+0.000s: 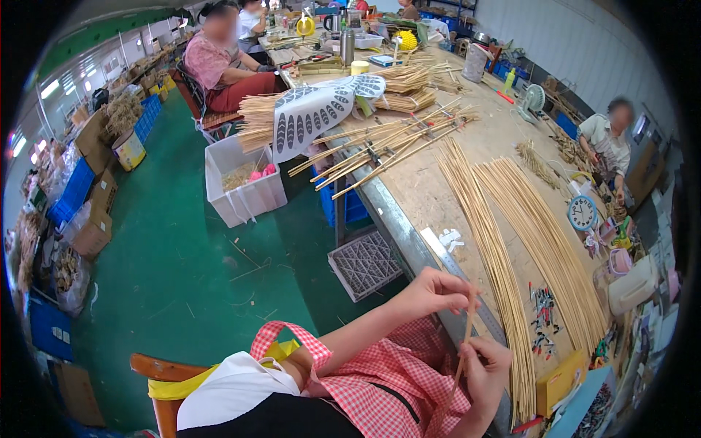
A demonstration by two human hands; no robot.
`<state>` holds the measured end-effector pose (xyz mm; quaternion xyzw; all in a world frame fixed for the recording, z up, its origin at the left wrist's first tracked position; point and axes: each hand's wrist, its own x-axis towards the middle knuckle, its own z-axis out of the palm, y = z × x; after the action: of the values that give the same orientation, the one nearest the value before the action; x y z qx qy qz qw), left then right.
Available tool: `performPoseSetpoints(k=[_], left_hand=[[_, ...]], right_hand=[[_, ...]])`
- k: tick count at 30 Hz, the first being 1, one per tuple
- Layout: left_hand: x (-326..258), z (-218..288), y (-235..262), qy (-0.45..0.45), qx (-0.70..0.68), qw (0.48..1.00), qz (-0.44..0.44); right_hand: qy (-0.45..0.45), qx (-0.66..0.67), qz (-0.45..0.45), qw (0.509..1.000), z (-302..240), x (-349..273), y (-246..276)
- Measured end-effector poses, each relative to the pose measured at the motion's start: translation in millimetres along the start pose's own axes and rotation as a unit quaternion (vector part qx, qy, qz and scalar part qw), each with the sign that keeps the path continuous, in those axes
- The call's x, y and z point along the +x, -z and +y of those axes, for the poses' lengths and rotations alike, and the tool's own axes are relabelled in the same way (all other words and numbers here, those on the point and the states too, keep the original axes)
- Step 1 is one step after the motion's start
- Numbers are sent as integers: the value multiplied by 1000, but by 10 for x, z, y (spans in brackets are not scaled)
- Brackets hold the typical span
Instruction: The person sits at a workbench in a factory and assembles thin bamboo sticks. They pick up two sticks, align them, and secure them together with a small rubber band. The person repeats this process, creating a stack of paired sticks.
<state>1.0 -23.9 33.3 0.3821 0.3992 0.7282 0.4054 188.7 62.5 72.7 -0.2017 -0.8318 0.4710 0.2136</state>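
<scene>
While left hand (442, 293) pinches thin strip (468, 325) near tip, right hand (485, 369) grips lower down.

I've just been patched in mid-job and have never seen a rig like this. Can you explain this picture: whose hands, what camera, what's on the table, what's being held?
No machine here: these are a person's bare hands. The camera sits on that person's head, looking down; its fisheye lens bends straight edges near the rim.

The left hand pinches a thin strip near its upper end, and the right hand grips it lower down.

On the workbench lie two long rows of thin sticks, one nearer and one farther, with small red and black clips between them. Farther up, a patterned white sheet drapes over more sticks.
</scene>
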Motion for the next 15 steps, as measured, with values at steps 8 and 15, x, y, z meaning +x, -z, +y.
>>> performPoseSetpoints(k=[8, 15], left_hand=[[9, 31, -591, -10, 95, 989, -109], [292, 358, -754, -180, 186, 957, -134]], right_hand=[[116, 14, 195, 974, -242, 214, 196], [172, 23, 255, 951, -403, 254, 402]])
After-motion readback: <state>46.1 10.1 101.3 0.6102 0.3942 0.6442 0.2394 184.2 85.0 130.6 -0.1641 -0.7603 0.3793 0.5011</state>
